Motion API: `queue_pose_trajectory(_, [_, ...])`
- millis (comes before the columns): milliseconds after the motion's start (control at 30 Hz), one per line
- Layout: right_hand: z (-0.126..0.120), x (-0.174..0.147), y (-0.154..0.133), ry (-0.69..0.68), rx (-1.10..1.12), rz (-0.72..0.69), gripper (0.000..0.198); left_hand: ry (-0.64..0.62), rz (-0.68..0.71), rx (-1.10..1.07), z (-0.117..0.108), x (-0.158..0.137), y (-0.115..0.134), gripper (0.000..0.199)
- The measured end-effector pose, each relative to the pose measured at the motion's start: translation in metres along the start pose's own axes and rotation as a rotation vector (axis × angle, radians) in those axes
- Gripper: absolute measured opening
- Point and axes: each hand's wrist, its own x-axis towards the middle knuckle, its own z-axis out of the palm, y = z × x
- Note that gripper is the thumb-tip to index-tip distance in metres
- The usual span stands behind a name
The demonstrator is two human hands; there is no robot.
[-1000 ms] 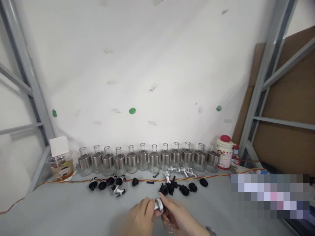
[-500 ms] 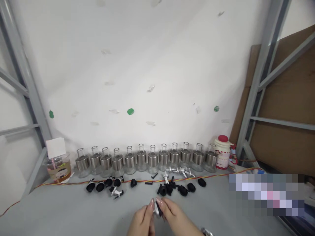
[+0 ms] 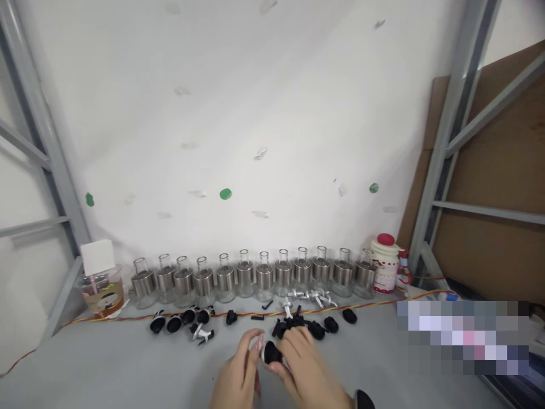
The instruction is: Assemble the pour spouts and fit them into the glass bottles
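Pinching a prob light, stiffish cap in right hand, can't tell if left hand grips too, best held by rim.

There are twelve glass bottles, three green spots, one red-topped jar and one drink cup. Four round black tops are lower left, three lower right, one bottom middle. Two black strips lie loose. The piled bits are too mixed up to count.
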Motion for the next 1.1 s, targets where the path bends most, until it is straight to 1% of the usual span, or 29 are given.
queue_pose_trajectory(100, [0.001, -0.001, -0.002, 0.023, -0.013, -0.059, 0.007, -0.039, 0.123, -0.001, -0.004, -0.004, 0.001, 0.055])
queue_pose_trajectory(200, [-0.001, -0.001, -0.003, -0.028, 0.101, -0.054, 0.016, -0.056, 0.203, -0.083, -0.004, -0.003, -0.001, 0.056])
queue_pose_trajectory(267, [-0.005, 0.000, -0.004, -0.064, 0.219, 0.018, 0.027, -0.033, 0.216, -0.162, -0.004, -0.002, 0.000, 0.054])
queue_pose_trajectory(333, [-0.010, 0.001, -0.006, -0.101, 0.342, 0.161, 0.038, -0.010, 0.215, -0.230, -0.006, -0.002, 0.002, 0.051])
queue_pose_trajectory(400, [-0.015, 0.001, -0.008, -0.146, 0.453, 0.301, 0.042, -0.015, 0.210, -0.239, -0.009, -0.003, 0.004, 0.048])
queue_pose_trajectory(433, [-0.017, 0.002, -0.009, -0.170, 0.497, 0.346, 0.042, -0.018, 0.213, -0.209, -0.011, -0.005, 0.005, 0.046])
queue_pose_trajectory(500, [-0.020, 0.003, -0.011, -0.210, 0.555, 0.387, 0.041, -0.030, 0.219, -0.121, -0.011, -0.007, 0.005, 0.043])
queue_pose_trajectory(567, [-0.022, 0.003, -0.011, -0.241, 0.580, 0.394, 0.039, -0.044, 0.220, -0.064, -0.009, -0.010, 0.004, 0.043])
queue_pose_trajectory(600, [-0.022, 0.003, -0.011, -0.251, 0.588, 0.381, 0.036, -0.058, 0.210, -0.064, -0.007, -0.011, 0.003, 0.044])
queue_pose_trajectory(667, [-0.020, 0.001, -0.011, -0.239, 0.611, 0.340, 0.025, -0.105, 0.150, -0.136, -0.002, -0.013, 0.003, 0.049])
queue_pose_trajectory(700, [-0.018, 0.000, -0.011, -0.212, 0.630, 0.321, 0.024, -0.122, 0.098, -0.201, 0.001, -0.013, 0.004, 0.050])
queue_pose_trajectory(767, [-0.015, -0.002, -0.013, -0.115, 0.681, 0.325, 0.033, -0.131, -0.036, -0.354, 0.004, -0.013, 0.009, 0.055])
queue_pose_trajectory(867, [-0.019, 0.000, -0.023, 0.007, 0.801, 0.433, 0.043, -0.121, -0.193, -0.548, 0.002, -0.014, 0.031, 0.064])
queue_pose_trajectory(933, [-0.032, 0.007, -0.034, 0.030, 0.899, 0.477, 0.047, -0.164, -0.205, -0.652, -0.004, -0.017, 0.058, 0.072])
queue_pose_trajectory(1000, [-0.051, 0.018, -0.045, 0.033, 0.983, 0.461, 0.050, -0.209, -0.181, -0.727, -0.012, -0.022, 0.092, 0.074])
queue_pose_trajectory(1067, [-0.072, 0.029, -0.056, 0.018, 1.051, 0.413, 0.052, -0.226, -0.179, -0.752, -0.020, -0.028, 0.126, 0.069])
queue_pose_trajectory(1100, [-0.082, 0.033, -0.061, 0.008, 1.085, 0.404, 0.052, -0.228, -0.201, -0.763, -0.023, -0.031, 0.141, 0.065])
